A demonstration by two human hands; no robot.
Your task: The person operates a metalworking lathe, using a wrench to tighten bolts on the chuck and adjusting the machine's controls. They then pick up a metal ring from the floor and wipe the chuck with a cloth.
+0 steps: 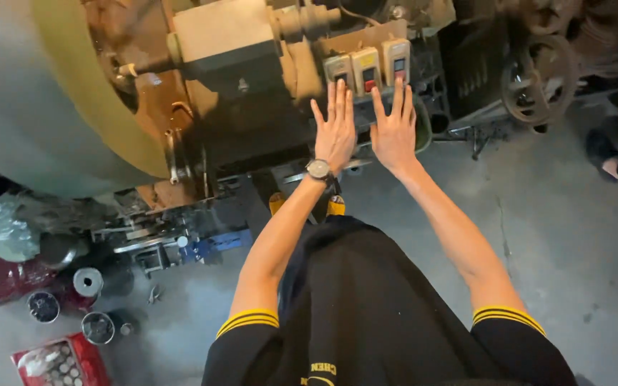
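Three switch boxes (368,68) sat side by side on the front of a big, grimy machine (237,86), just right of its large yellowish wheel (80,93). Each box was small, upright and pale, worn at the edges, with a dark window and a red button in its face; the middle one (366,70) carried a yellow patch on top.

The left hand (335,132), a watch (319,170) on its wrist, lay flat with fingers straight and close together, the tips reaching the left box (338,69). The right hand (395,130) was also flat and open, fingers slightly spread, tips just below the right box (396,61). Neither hand gripped anything.

Lower left on the concrete floor (574,236) stood small round tins (87,282) and a red crate (62,361).
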